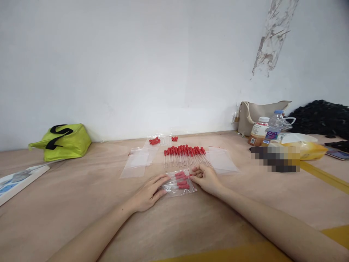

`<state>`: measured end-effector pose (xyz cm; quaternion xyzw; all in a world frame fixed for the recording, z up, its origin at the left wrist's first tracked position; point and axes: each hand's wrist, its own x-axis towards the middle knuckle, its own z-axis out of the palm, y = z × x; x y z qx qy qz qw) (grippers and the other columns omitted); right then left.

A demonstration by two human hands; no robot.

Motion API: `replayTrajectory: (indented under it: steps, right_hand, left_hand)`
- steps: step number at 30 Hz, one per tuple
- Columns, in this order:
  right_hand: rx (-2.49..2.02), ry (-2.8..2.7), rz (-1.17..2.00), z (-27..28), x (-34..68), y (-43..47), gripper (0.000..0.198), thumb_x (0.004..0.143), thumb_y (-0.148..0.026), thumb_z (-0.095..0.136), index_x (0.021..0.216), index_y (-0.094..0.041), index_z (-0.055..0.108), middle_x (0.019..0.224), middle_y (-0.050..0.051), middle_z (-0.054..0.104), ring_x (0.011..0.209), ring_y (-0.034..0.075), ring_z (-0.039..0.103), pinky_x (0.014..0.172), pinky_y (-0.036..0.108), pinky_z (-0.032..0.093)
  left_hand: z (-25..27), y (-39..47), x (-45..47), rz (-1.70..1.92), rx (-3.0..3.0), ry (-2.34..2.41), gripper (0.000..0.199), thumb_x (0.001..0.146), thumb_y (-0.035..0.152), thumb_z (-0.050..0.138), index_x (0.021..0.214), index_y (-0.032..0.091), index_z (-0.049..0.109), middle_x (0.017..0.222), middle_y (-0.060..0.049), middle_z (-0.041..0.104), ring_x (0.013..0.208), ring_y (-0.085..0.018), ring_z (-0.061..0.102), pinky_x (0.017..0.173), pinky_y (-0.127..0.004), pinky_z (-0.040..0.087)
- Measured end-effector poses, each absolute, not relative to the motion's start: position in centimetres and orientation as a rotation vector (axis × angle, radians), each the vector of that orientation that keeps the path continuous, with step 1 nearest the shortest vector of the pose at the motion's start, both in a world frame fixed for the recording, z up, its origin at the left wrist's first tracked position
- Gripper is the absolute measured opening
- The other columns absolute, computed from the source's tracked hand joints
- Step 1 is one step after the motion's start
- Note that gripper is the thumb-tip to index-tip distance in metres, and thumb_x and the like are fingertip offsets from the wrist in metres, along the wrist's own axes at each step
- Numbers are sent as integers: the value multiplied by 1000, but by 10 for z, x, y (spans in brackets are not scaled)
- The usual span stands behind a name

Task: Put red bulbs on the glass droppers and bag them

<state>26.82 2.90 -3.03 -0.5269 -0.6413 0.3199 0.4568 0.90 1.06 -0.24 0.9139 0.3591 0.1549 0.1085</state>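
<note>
A clear plastic zip bag [173,191] lies flat on the light-brown tabletop [68,196], enclosing slender transparent droppers with red bulbs [183,184], bulbs towards 3 o'clock. At 9 o'clock, the left hand [151,193] curves over the bag's end, fingertips touching it; whether this grip is pinching cannot be told. At 3 o'clock, the right hand [206,179] has a narrow grip, thumb and fingertips holding the bag's edge. A row of matching red-bulbed droppers [182,151] lies at 12 o'clock, flanked by flat translucent plastic bags at 10 [136,165] and 2 o'clock [224,162].
</note>
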Motion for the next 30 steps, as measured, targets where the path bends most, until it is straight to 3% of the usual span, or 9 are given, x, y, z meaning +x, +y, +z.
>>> replayTrajectory:
  steps: [7,13,17,22,25,30]
  right_hand:
    - [-1249,-1604,782,-25,261,26,11,60,-18,60,69,-18,55,64,-1,61,59,12,58,55,24,45]
    - [-1101,-1648,967,-31,260,28,14,67,-19,54,80,-19,53,61,-2,61,58,12,57,53,22,42]
    - [-1143,-1579,972,-28,263,30,17,72,-28,52,86,-19,53,60,-3,59,50,11,53,47,22,40]
    - [-1394,-1582,847,-22,267,33,26,67,-45,56,70,-19,60,54,-2,58,45,11,49,43,21,34]
    - [-1448,-1661,868,-21,267,33,25,59,-42,64,59,-18,59,48,-3,55,44,10,47,42,20,30]
    - [-1305,-1645,1111,-23,264,32,23,61,-34,63,55,-16,52,46,-5,50,44,7,42,42,18,28]
  left_hand:
    - [-3,10,9,455,2688,1053,42,90,31,36,131,27,31,135,-4,35,122,-19,33,101,-36,29]
    - [-3,11,9,471,2685,1044,42,89,31,37,131,26,32,134,-4,37,121,-19,35,100,-35,30]
    - [-3,11,10,478,2680,1043,42,90,33,37,131,26,31,134,-4,37,121,-18,35,101,-35,30]
    - [-1,11,10,419,2692,1013,39,90,33,35,129,28,37,136,-3,34,124,-18,32,101,-36,28]
    - [2,12,11,370,2736,948,38,90,32,35,128,30,38,137,-1,34,126,-19,28,103,-39,24]
    - [5,11,12,369,2731,864,38,90,31,37,128,30,38,136,0,35,126,-19,29,104,-39,21]
